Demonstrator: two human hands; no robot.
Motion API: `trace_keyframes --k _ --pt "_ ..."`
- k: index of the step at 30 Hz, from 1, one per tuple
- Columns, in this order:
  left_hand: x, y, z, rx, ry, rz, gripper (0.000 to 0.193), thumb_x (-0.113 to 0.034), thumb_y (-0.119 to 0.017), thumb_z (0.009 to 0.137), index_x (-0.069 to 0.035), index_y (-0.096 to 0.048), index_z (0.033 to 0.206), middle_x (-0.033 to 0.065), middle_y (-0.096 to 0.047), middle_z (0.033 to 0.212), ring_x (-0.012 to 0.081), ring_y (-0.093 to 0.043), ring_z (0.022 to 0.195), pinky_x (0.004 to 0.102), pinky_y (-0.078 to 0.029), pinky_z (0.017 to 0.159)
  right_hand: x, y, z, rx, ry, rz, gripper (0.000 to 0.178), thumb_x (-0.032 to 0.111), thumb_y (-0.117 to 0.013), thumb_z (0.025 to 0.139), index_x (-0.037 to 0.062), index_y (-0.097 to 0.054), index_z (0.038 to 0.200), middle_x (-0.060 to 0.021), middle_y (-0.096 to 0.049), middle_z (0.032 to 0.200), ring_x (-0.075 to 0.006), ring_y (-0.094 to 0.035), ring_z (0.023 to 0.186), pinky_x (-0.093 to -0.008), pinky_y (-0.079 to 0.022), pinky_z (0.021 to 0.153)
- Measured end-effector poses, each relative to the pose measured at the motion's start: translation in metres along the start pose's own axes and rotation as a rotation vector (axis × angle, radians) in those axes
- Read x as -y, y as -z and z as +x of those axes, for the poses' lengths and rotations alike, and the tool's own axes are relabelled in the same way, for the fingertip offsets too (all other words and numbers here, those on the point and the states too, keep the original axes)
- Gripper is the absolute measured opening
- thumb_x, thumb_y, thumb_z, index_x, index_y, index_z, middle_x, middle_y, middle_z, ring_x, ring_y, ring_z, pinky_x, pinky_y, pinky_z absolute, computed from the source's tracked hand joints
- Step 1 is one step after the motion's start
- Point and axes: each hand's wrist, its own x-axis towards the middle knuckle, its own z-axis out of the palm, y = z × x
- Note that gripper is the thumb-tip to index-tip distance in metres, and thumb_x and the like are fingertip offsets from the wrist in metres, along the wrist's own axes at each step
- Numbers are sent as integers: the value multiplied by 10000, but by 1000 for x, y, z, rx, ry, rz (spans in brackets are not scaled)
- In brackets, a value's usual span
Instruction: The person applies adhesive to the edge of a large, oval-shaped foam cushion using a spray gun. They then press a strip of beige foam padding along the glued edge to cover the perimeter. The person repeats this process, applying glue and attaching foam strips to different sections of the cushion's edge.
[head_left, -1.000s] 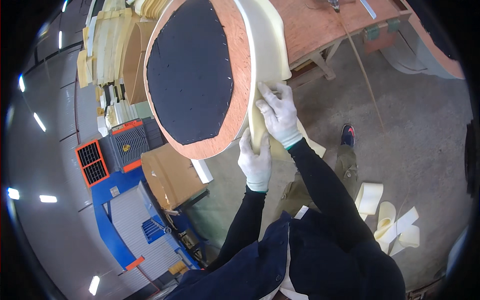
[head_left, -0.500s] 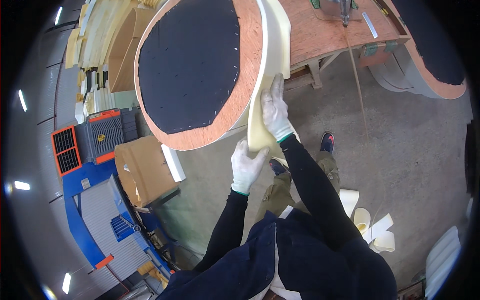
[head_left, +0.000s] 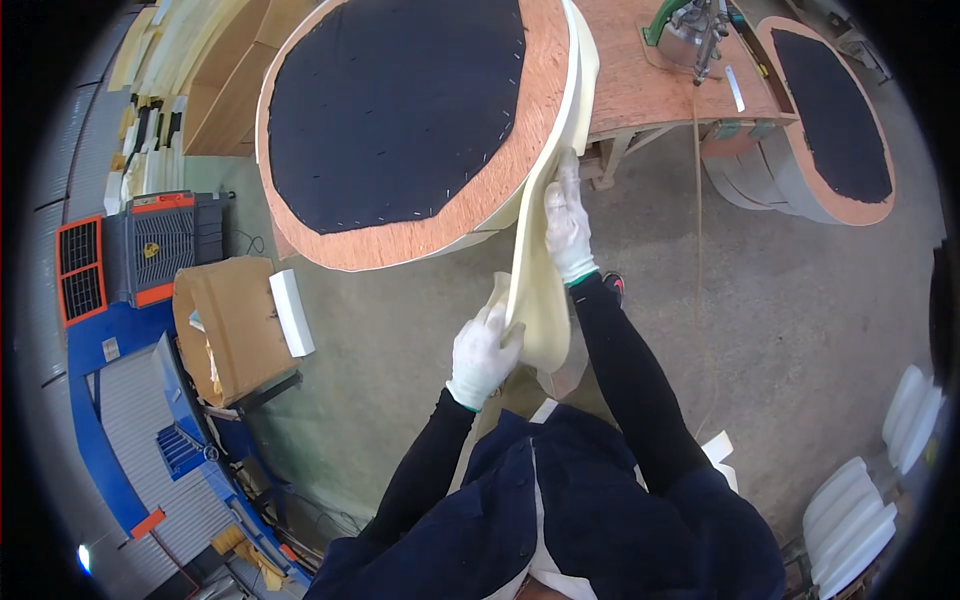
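Note:
A large rounded base (head_left: 470, 190), with a plywood rim and a stapled black cloth panel, lies on its side ahead of me. A cream foam sheet (head_left: 543, 305) runs down its right side and hangs as a loose, bent flap towards me. My left hand (head_left: 485, 352), in a white glove, is closed on the flap's lower left edge. Higher up, my gloved right hand (head_left: 568, 220) lies against the foam's outer side with fingers stretched out along it, close to the base's edge.
A wooden worktable (head_left: 640, 95) stands behind, carrying an air-gun-like tool (head_left: 706, 50) whose hose hangs down. Another black-panelled base (head_left: 830, 120) sits at the right. Left are a cardboard box (head_left: 240, 330) and a blue-framed machine (head_left: 115, 400). White curved pieces (head_left: 850, 520) lie lower right.
The flap is pulled out from the base towards me and bends more. My left hand has come slightly nearer, still closed on it. My right hand stays alongside the foam; the view has shifted.

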Motion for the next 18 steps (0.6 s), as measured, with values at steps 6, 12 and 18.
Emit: trace_keyframes --k 6,12,18 --pt "1 19 -2 -27 42 58 591 -143 -748 830 -126 -589 1399 156 -663 988 365 -655 752 449 -547 684 -2 -24 -14 -91 49 -11 745 531 -306 1086 19 -217 1620 -271 -104 1686 -388 -52 1580 -432 -98 1276" --pt "33 39 7 -67 83 66 563 -114 -762 857 -93 -593 1394 156 -642 992 326 -674 818 409 -554 711 11 -52 -16 -206 -2 -15 739 521 -282 1093 25 -167 1629 -279 -68 1685 -401 -58 1576 -443 -110 1273" --pt "59 50 14 -135 17 44 481 -129 -769 867 -85 -640 1328 150 -649 1002 303 -670 809 400 -558 701 12 -67 -16 -321 14 -11 744 529 -290 1093 9 -204 1617 -257 -109 1687 -378 -81 1578 -423 -114 1276"
